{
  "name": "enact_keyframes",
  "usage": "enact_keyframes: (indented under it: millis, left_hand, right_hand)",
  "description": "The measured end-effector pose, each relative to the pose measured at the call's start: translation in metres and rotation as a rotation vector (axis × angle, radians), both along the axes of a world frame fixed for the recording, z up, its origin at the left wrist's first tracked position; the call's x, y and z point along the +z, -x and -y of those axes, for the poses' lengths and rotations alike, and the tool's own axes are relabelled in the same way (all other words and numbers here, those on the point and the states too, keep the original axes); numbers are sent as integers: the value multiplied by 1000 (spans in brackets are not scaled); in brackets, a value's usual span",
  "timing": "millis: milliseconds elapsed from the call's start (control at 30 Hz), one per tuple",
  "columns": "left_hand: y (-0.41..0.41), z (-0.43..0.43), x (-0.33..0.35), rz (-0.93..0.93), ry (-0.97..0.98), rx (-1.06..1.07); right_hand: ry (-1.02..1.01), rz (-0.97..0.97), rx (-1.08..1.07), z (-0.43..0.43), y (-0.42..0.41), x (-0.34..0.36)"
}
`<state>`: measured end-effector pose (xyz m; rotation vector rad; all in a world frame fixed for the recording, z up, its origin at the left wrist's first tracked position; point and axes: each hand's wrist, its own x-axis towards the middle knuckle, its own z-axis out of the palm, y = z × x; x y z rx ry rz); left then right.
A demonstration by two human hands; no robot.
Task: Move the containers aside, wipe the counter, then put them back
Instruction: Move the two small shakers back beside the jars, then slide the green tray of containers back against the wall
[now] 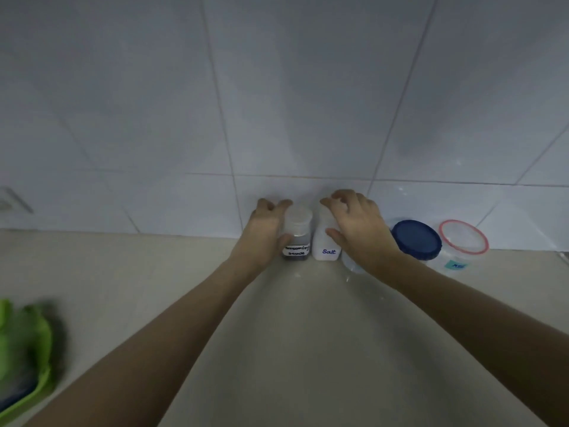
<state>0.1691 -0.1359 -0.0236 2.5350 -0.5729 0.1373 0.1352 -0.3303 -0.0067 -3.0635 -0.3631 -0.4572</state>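
Two small clear jars stand side by side against the tiled wall on the beige counter (292, 318). The left one, a seasoning sauce jar (297, 234), holds dark contents and has a white label. My left hand (266, 232) wraps around its left side. The right one, a salt jar (324, 245), is white inside with a blue "Salt" label. My right hand (358, 226) grips it from the right and over the top. Further right stand a blue-lidded jar (417, 238) and a red-rimmed tub (463, 241). Part of another clear container (352, 263) shows under my right wrist.
A green cloth (24, 349) lies blurred at the counter's left edge, near me. White wall tiles (292, 103) rise directly behind the jars. A pale fitting (14, 200) is on the wall at far left.
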Motion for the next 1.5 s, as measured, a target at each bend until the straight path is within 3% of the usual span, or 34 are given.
enact_keyframes:
  millis: [133,267,367,500,700,800,967,1133,1333,1500]
  left_hand:
    - [24,-42,-2,-14,14,80]
    - [56,-117,-3,9,-43,188]
    - [82,-177,1,54,-122,291]
    - [119,-268,3,133,-220,477]
    - [180,-362,-13,15,-361,707]
    - [202,-391,-23,-79,-255,851]
    - [226,-408,-36,-387,499,1065]
    - [230,-408,-35,-412,857,981]
    - [204,-377,-25,-474,842,819]
    - [157,-298,-30,-541,824,637]
  right_hand:
    - [6,134,105,-21,13,-3]
    - [-61,66,310,-71,26,-17]
    - [-126,-103,401,-129,34,-26]
    - [-382,-365,437,-229,48,-29]
    - [-577,-742,375,-355,70,-35]
    - [-628,-822,318,-400,74,-43]
    - [-741,-888,209,-432,75,-60]
    - [-1060,-1113,83,-428,74,-60]
    - [-1211,-1098,-6,-362,79,-55]
    - [-1333,-930,-168,-271,79,-50]
